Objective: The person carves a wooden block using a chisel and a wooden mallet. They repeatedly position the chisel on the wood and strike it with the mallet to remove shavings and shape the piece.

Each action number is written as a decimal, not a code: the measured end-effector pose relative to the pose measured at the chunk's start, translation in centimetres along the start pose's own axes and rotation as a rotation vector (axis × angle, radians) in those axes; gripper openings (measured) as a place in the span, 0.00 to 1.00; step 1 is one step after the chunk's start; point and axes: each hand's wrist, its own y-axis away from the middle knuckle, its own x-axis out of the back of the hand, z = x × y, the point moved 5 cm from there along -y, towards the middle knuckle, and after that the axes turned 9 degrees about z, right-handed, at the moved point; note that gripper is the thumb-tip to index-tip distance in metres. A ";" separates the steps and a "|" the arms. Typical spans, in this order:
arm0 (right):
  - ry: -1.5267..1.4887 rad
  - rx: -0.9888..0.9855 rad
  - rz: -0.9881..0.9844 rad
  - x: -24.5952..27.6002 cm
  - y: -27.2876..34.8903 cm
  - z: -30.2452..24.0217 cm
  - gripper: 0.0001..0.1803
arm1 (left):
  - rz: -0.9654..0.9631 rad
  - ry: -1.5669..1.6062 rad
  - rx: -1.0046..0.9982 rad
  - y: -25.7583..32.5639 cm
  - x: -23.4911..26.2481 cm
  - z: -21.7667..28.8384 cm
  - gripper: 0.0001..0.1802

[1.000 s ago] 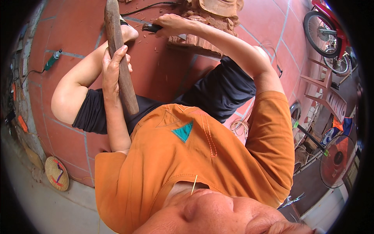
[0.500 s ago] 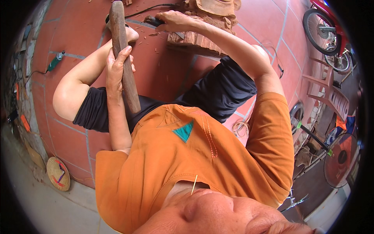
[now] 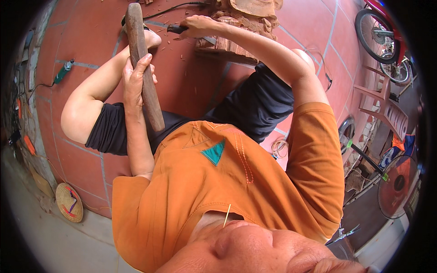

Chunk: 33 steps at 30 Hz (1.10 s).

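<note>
Gripping a long wooden club (image 3: 149, 93) in the left hand (image 3: 134, 79), fingers and thumb wrapped round its middle, a person in an orange shirt (image 3: 268, 182) and dark shorts (image 3: 255, 104) sits over a red tiled floor (image 3: 191, 86). The club slants upright, its lower end at the lap. The right hand (image 3: 200, 26) curls tightly round the dark handle (image 3: 176, 29) of a tool beside a carved wood block (image 3: 227, 44), which lies at the upper middle of the view; whether the tool's tip touches the wood cannot be told. Wood chips (image 3: 176, 39) dot the tiles near the handle. At left lie a green power tool (image 3: 63, 72) and a woven hat (image 3: 69, 202); at right stand a motorbike (image 3: 398, 45), a plastic chair (image 3: 393, 116) and a fan (image 3: 398, 186).
</note>
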 end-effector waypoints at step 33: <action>-0.171 0.192 0.201 3.7 4.0 -2.4 0.29 | -0.012 -0.016 -0.031 0.4 -0.3 0.3 0.20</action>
